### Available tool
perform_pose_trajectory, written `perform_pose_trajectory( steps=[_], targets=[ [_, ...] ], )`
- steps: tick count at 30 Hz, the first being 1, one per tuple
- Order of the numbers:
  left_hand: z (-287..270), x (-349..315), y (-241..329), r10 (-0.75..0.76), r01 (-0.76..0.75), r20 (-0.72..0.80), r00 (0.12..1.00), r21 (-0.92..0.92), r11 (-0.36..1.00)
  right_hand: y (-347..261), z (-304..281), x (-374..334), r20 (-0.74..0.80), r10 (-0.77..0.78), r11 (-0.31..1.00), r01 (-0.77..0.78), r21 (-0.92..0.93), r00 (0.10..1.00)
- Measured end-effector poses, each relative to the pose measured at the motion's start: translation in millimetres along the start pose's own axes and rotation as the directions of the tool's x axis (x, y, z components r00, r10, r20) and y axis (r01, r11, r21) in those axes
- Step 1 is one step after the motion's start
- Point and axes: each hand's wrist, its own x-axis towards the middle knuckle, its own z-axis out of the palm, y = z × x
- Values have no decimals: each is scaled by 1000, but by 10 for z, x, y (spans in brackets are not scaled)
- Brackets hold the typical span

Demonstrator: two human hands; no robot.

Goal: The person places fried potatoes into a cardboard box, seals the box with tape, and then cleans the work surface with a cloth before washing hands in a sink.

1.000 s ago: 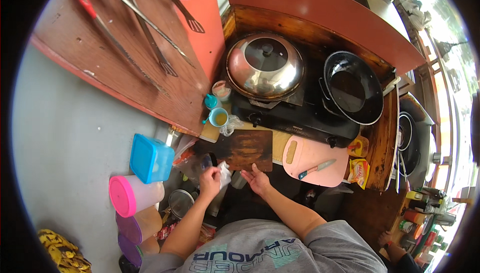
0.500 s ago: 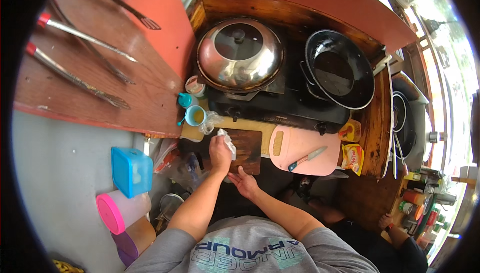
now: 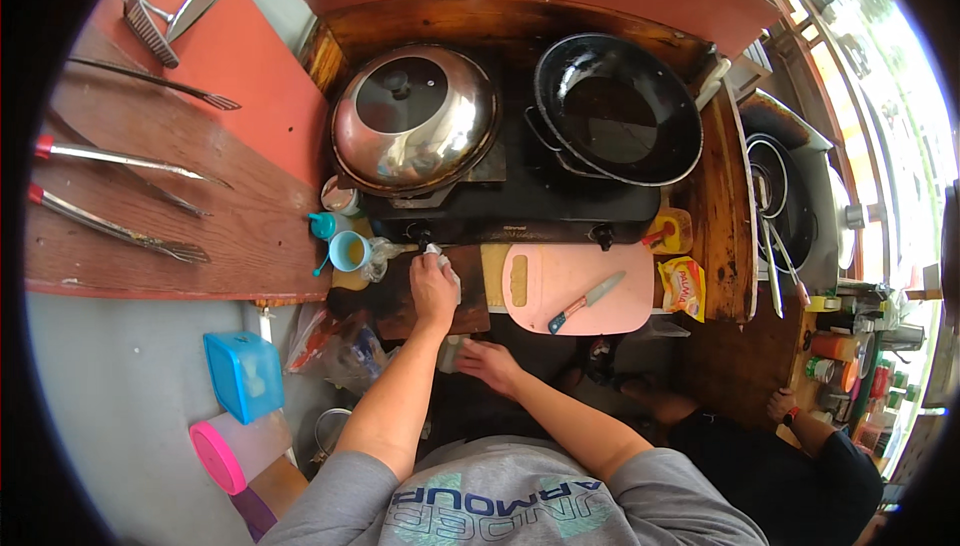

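Observation:
My left hand [image 3: 433,291] is closed on a crumpled white tissue [image 3: 432,250], over the dark wooden board [image 3: 390,299] in front of the stove. Just below the board's near edge, my right hand [image 3: 490,365] has its fingers curled at a small pale greyish thing [image 3: 451,354], whose kind I cannot make out. To the right lies a pink cutting board [image 3: 540,288], with a knife [image 3: 588,301] resting on it.
A black two-burner stove [image 3: 510,208] carries a lidded steel pan [image 3: 440,136] and a black wok [image 3: 650,156]. Left of the board stand a light blue cup [image 3: 349,251] and a teal-capped bottle [image 3: 322,225]. Another person's hand [image 3: 783,404] shows at right.
My left hand with the tissue has shifted toward the board's far side. My right hand has left the board's near edge and curled at the pale thing. The whole view has shifted.

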Motion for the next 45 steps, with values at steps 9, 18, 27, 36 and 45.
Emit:
perform_pose_trajectory(
  steps=[9,18,27,36,45],
  targets=[
    [170,-20,59,50,-55,-100,994,-47,997,-650,-868,-692,-349,-243,871,362,332,905],
    [307,-86,509,282,-256,122,951,-197,946,-817,-891,-696,-424,-159,904,304,300,892],
    [497,-72,591,357,-345,101,929,-120,931,-1026,-770,-1009,-332,-122,909,240,340,935],
    [-5,-498,456,403,-417,506,763,-91,904,-1031,-794,-1010,-295,-76,919,182,349,952],
    [186,-159,958,126,5,317,940,-381,925,-882,-1237,-726,-230,-106,907,189,377,967]
  ],
)
